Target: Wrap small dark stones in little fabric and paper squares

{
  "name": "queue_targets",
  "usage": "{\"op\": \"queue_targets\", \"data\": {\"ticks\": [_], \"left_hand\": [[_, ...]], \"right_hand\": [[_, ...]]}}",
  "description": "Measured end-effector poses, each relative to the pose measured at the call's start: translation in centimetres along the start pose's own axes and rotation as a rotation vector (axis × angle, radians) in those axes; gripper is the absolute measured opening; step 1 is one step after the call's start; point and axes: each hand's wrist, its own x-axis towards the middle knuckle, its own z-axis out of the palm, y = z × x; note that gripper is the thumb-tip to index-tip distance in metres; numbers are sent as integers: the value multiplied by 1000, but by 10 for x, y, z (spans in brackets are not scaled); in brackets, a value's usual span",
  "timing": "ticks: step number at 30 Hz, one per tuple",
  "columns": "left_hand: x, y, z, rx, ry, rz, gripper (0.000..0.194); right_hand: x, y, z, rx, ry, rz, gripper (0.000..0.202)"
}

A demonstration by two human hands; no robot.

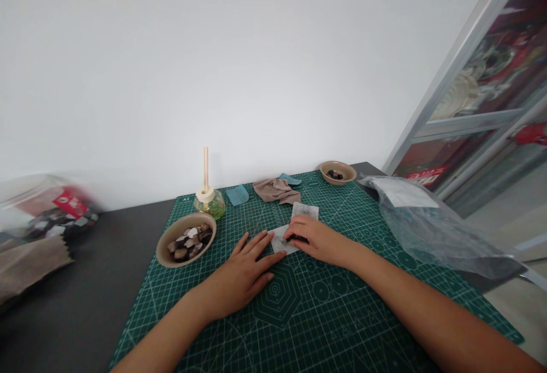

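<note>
My left hand [248, 273] lies flat with fingers spread on the green cutting mat [205, 327], its fingertips touching the left edge of a greyish-white sheet [277, 240] with dark smudges. My right hand [316, 238] is closed in a pinch over that sheet, on a small dark stone [299, 239] that the fingers mostly hide. Just behind the right hand lies another smudged greyish sheet [305, 209]. To the left of my left hand, a tan bowl [164, 250] holds several brown, black and white stones [192, 242].
At the back stand a glass diffuser with sticks [209, 202] and a small bowl of dark pieces [352, 175]. Between them lie a blue sheet [237, 195] and a brown cloth [277, 191]. A plastic bag [427, 225] lies right; a bag of stones [55, 213] sits far left.
</note>
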Motion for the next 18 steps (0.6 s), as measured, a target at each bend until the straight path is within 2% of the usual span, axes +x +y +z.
{"op": "queue_targets", "data": {"ticks": [5, 18], "left_hand": [[0, -1, 1, 17, 4, 5, 46], [0, -1, 2, 17, 9, 12, 47]], "right_hand": [[0, -2, 0, -2, 11, 29, 11], [-1, -1, -2, 11, -10, -10, 13]]}}
